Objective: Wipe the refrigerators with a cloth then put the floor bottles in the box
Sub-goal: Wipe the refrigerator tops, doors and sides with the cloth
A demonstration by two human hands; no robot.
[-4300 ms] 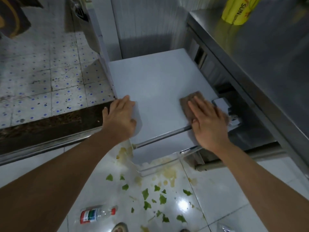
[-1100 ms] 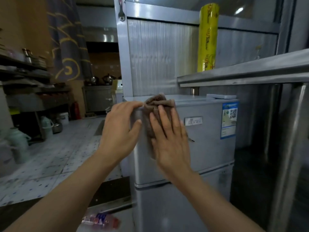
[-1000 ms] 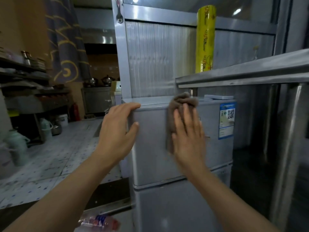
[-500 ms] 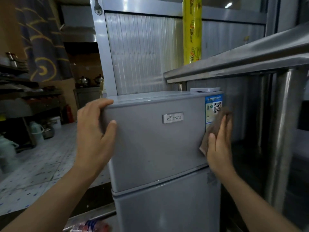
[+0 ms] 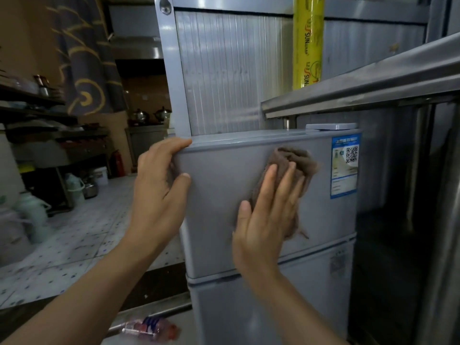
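Observation:
A small grey refrigerator [image 5: 214, 220] with two doors stands in front of me. My right hand [image 5: 263, 220] presses a brown cloth [image 5: 296, 160] flat against the middle of the upper door, fingers spread over the cloth. My left hand [image 5: 159, 192] grips the upper door's top left corner, fingers over the top edge and thumb on the front. A clear plastic bottle [image 5: 146, 328] with a red and blue label lies on the floor at the fridge's lower left, blurred.
A steel counter [image 5: 361, 88] juts over the fridge's right side, with a yellow wrap roll [image 5: 307, 43] standing on it. A blue sticker [image 5: 344, 165] sits on the door's right edge. Shelves and pots [image 5: 37, 113] line the left wall. Jugs [image 5: 34, 215] stand on the tiled floor.
My right hand has slid the cloth from the door's right edge by the sticker back left to the door's middle. My left hand keeps its grip on the corner.

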